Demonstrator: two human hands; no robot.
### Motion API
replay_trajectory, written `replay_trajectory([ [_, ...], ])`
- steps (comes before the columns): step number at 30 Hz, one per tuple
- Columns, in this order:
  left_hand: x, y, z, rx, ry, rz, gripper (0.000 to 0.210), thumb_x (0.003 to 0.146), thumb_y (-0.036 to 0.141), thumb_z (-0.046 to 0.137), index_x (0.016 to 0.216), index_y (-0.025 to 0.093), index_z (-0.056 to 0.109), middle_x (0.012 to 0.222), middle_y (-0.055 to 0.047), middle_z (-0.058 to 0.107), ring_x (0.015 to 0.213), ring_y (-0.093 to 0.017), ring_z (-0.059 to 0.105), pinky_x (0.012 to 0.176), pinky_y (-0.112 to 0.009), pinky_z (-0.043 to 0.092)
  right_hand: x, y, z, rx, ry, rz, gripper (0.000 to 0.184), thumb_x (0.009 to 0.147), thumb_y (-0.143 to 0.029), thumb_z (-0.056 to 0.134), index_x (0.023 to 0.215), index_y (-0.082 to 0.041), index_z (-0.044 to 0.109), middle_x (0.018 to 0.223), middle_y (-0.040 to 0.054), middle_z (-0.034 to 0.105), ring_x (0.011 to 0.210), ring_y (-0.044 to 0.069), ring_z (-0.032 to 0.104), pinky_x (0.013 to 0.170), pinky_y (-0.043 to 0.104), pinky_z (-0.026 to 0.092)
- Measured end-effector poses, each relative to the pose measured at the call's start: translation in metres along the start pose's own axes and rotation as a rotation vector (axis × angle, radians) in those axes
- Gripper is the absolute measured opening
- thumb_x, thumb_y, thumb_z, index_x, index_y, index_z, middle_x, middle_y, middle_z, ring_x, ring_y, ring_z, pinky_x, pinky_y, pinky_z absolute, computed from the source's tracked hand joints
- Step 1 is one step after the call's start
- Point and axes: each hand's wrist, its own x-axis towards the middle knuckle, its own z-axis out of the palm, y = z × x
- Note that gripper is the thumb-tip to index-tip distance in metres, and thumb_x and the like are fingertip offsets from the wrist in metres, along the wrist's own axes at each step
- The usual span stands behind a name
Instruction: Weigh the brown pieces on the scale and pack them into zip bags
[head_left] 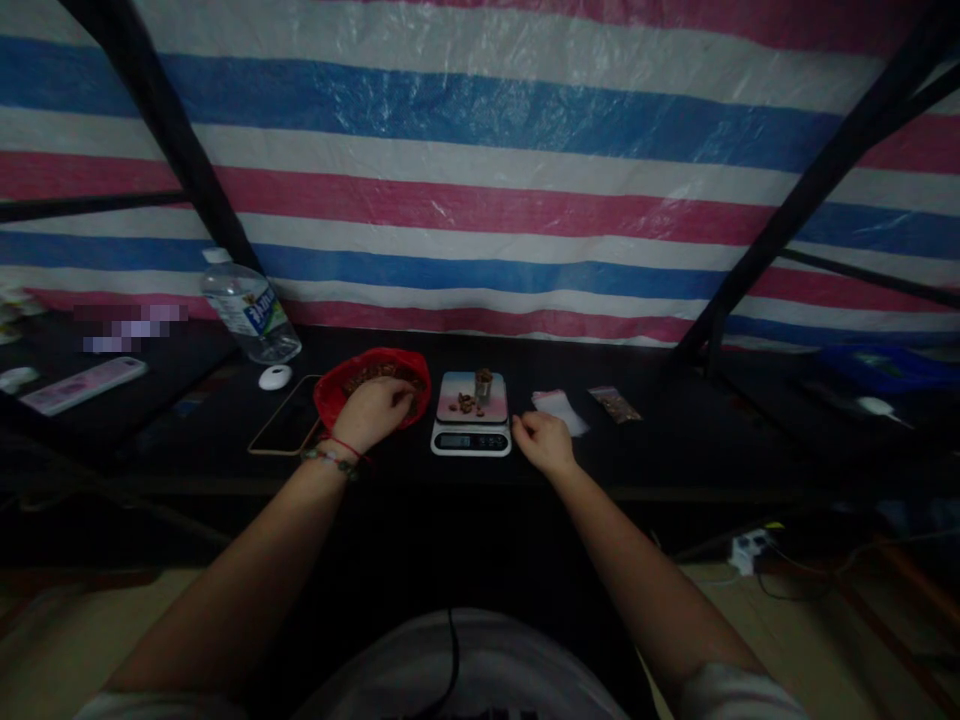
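My left hand (377,408) reaches into an open red plastic bag (321,400) that holds many small brown pieces (375,373). Its fingers are curled and partly hidden, so what is between them cannot be made out. To the bag's right stands a white digital kitchen scale (471,440). On the scale's platform are a small clear cup (484,388) topped with brown pieces and a loose heap of the same pieces (466,404). My right hand (545,442) rests by the scale's right edge, fingers curled in with nothing visible in them.
Small clear bags (561,408) lie beyond my right hand, and a filled zip bag (616,404) is farther right. Left of the red bag are a phone (281,420), a white rounded object (275,377) and a plastic bottle (251,315). Striped sheeting hangs behind the black table.
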Motion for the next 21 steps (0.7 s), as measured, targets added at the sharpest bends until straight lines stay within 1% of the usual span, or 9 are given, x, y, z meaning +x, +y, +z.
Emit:
replay_trajectory([
  [3,-0.01,-0.007,0.001,0.101,-0.036,-0.027,0.034,0.085,0.032,0.04,0.095,0.018,0.069,0.1,-0.009,0.069,0.097,-0.024,0.06,0.091,-0.033,0.042,0.002,0.002,-0.008,-0.035,0.022,0.019,0.032,0.088,-0.033,0.043,0.065,-0.019,0.06,0.07,0.0044,0.063,0.07,0.016,0.056,0.064,0.026,0.035],
  [6,-0.017,-0.019,0.005,0.171,-0.106,-0.065,0.033,0.085,0.032,0.039,0.091,0.018,0.069,0.096,-0.01,0.069,0.092,-0.025,0.062,0.086,-0.032,0.044,0.006,0.012,-0.018,-0.1,0.036,0.041,0.021,0.086,-0.031,0.047,0.087,-0.019,0.065,0.092,0.0079,0.066,0.089,0.02,0.056,0.076,0.028,0.038],
  [7,-0.019,-0.024,0.007,0.186,-0.124,-0.078,0.033,0.085,0.031,0.039,0.091,0.019,0.069,0.095,-0.01,0.069,0.09,-0.024,0.062,0.084,-0.032,0.045,0.007,0.017,-0.02,-0.136,0.024,0.063,0.022,0.084,-0.031,0.05,0.094,-0.019,0.065,0.099,0.0097,0.065,0.094,0.022,0.056,0.079,0.029,0.038],
  [9,-0.021,-0.034,0.01,0.202,-0.14,-0.094,0.034,0.085,0.029,0.037,0.091,0.018,0.069,0.095,-0.011,0.069,0.088,-0.024,0.063,0.081,-0.031,0.046,0.007,0.028,-0.022,-0.218,-0.026,0.133,0.027,0.081,-0.032,0.055,0.101,-0.016,0.064,0.102,0.014,0.064,0.095,0.025,0.055,0.079,0.032,0.039],
  [12,-0.021,-0.044,0.015,0.184,-0.147,-0.088,0.034,0.084,0.027,0.038,0.096,0.018,0.069,0.1,-0.011,0.068,0.091,-0.024,0.062,0.083,-0.031,0.045,0.006,0.041,-0.02,-0.297,-0.113,0.219,0.029,0.08,-0.036,0.056,0.094,-0.012,0.065,0.096,0.0176,0.064,0.089,0.028,0.057,0.073,0.033,0.04],
  [14,-0.02,-0.047,0.015,0.158,-0.15,-0.081,0.035,0.085,0.031,0.039,0.099,0.019,0.069,0.104,-0.01,0.067,0.095,-0.024,0.062,0.085,-0.031,0.045,0.005,0.045,-0.018,-0.309,-0.148,0.225,0.027,0.082,-0.034,0.054,0.088,-0.012,0.066,0.09,0.0174,0.066,0.084,0.026,0.059,0.07,0.032,0.04],
  [18,-0.021,-0.043,0.01,0.129,-0.164,-0.06,0.041,0.084,0.044,0.042,0.101,0.018,0.069,0.105,-0.011,0.067,0.098,-0.026,0.06,0.087,-0.032,0.044,0.005,0.044,-0.018,-0.315,-0.171,0.227,0.025,0.084,-0.029,0.05,0.079,-0.012,0.067,0.083,0.0164,0.067,0.076,0.022,0.061,0.066,0.029,0.041],
  [21,-0.022,-0.037,0.007,0.105,-0.216,-0.055,0.04,0.082,0.047,0.046,0.098,0.019,0.07,0.104,-0.01,0.068,0.096,-0.025,0.061,0.086,-0.031,0.044,0.006,0.04,-0.021,-0.314,-0.164,0.258,0.028,0.084,-0.029,0.048,0.076,-0.011,0.067,0.08,0.0164,0.067,0.073,0.021,0.062,0.063,0.027,0.04],
])
